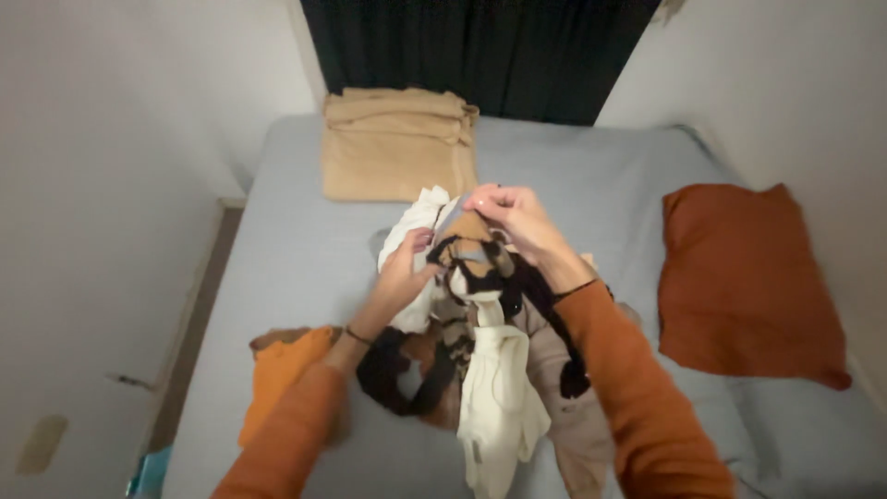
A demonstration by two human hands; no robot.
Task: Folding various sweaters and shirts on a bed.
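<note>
Your right hand (517,217) pinches the patterned garment (476,268) at frame centre, and your left hand (407,268) grips it lower. Lift it clear of the clothes pile (490,388) on the bed (305,240) so nothing snags.

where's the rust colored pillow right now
In the head view, the rust pillow lies on the right side of the bed, beside the wall, right of the right hand.
</note>
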